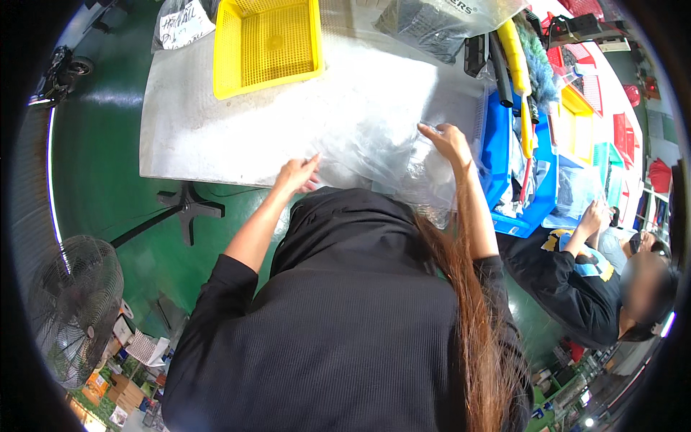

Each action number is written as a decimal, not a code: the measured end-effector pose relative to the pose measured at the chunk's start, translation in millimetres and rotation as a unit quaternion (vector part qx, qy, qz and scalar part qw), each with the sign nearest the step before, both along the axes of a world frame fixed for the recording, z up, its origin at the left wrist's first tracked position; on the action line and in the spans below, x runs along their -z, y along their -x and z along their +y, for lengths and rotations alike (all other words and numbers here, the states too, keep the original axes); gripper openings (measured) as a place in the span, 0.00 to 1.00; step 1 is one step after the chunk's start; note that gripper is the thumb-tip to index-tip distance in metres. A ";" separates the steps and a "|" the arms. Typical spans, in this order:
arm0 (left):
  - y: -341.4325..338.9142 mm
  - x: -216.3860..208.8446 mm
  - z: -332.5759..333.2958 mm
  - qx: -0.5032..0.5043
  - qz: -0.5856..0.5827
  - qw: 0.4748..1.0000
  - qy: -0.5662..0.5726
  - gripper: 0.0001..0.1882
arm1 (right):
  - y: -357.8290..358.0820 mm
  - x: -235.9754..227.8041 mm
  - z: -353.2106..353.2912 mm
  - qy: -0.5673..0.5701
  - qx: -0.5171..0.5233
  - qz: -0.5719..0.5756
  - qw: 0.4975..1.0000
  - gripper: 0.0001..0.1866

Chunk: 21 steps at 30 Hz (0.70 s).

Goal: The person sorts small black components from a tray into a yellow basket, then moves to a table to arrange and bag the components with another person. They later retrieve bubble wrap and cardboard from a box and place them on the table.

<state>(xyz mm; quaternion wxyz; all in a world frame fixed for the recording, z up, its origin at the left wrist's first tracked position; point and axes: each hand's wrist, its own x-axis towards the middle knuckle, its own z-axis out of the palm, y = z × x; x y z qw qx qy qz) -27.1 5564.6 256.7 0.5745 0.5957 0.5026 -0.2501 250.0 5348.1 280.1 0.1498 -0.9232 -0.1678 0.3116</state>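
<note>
A clear plastic bag (pixel 371 147) lies loosely on the white tabletop in front of me, partly washed out by glare. At its left edge is my left hand (pixel 299 175), fingers apart and nothing visible in them. My right hand (pixel 448 142) hovers by the bag's right side, with fingers stretched toward the left and no hold on anything to be seen. Beneath my right forearm, more crumpled clear plastic (pixel 432 176) sits close to my body; its contents are hard to make out.
A yellow perforated basket (pixel 268 83) stands at the far side of the table (pixel 180 137). Far right is a clear bag of dark pieces (pixel 425 36). A blue bin (pixel 504 209) holds tools on the right, near a seated co-worker (pixel 576 281). A fan (pixel 75 309) stands left.
</note>
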 end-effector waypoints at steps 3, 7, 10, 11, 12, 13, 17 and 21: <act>7.4 26.2 -3.6 -0.260 -0.033 0.938 0.228 0.27 | 7.9 30.0 19.1 -0.010 0.025 0.107 0.994 0.33; -6.6 50.1 0.1 -0.410 -0.186 0.874 0.182 0.13 | 19.9 18.0 17.6 -0.133 0.059 0.172 0.974 0.21; -7.9 60.1 5.8 -0.438 -0.299 0.846 0.059 0.11 | 26.3 5.7 2.3 -0.133 0.075 0.177 0.972 0.17; -11.7 55.0 2.4 -0.439 -0.286 0.849 0.068 0.13 | 30.4 0.1 -4.3 -0.128 0.086 0.181 0.971 0.16; -15.7 45.0 -0.5 -0.442 -0.273 0.852 0.073 0.15 | 34.1 -4.0 -5.5 -0.092 0.057 0.161 0.981 0.19; -18.5 38.1 -3.8 -0.444 -0.260 0.854 0.077 0.18 | 36.9 -4.2 -9.3 -0.097 0.056 0.165 0.980 0.19; -22.4 26.2 -17.7 -0.332 -0.173 0.904 0.208 0.23 | 43.7 14.1 -26.8 -0.188 0.098 0.222 0.952 0.24; -25.9 24.5 -45.5 -0.215 -0.140 0.954 0.153 0.16 | 50.0 18.8 -20.8 -0.140 0.088 0.188 0.968 0.26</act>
